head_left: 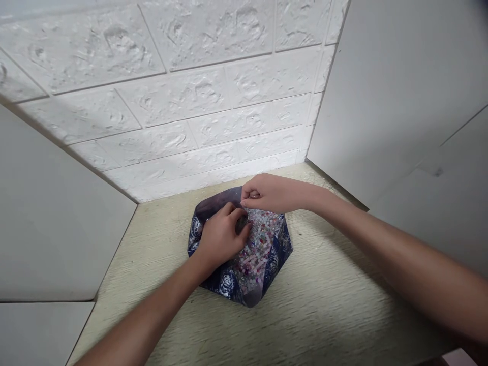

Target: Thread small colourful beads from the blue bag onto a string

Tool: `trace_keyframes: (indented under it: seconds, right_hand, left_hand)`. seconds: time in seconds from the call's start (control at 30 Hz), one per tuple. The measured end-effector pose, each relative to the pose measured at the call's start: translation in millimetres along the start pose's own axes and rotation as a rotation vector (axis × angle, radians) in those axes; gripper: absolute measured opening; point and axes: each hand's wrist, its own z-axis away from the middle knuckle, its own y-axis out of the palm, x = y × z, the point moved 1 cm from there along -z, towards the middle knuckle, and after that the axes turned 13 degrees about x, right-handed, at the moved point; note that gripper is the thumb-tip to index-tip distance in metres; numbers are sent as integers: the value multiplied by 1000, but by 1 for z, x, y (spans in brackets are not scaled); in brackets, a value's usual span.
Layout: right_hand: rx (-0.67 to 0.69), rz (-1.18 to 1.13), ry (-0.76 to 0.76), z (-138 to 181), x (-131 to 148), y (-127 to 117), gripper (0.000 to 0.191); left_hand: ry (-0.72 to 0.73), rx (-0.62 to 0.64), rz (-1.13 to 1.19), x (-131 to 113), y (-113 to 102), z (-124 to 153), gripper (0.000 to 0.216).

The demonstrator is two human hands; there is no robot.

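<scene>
A dark blue paper tray point(229, 284) with a white rose pattern sits on the pale table point(324, 305). It holds a heap of small pink, white and clear beads point(259, 249). My left hand point(221, 235) rests in the tray over the beads, its fingers curled and pinched together. My right hand point(267, 193) hovers at the tray's far rim, its fingers closed in a pinch right above the left fingertips. What either pinch holds is too small to make out.
A white brick-pattern wall point(190, 101) stands behind the table. Plain white panels point(400, 101) close the right side, and another panel point(46, 229) closes the left. A thin thread or hair lies on the table right of the tray.
</scene>
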Motion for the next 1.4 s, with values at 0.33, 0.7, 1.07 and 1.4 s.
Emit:
trace_keyframes:
  seconds: [0.33,0.7,1.07,1.4]
  right_hand:
    - [-9,6,2,2,3,-2,15]
    - [-171,-67,-64,3,6,-5,16]
    - [-177,-26,-52,6,8,-5,14]
    - [-170,8,-13,5,9,-4,12]
  left_hand:
    - [97,-29,457,8,-2,-6,14]
    - [67,-214,994,10,-5,-6,13]
    - [41,-230,1189,16,-2,-7,12]
    - [44,-235,1161,16,-3,-6,15]
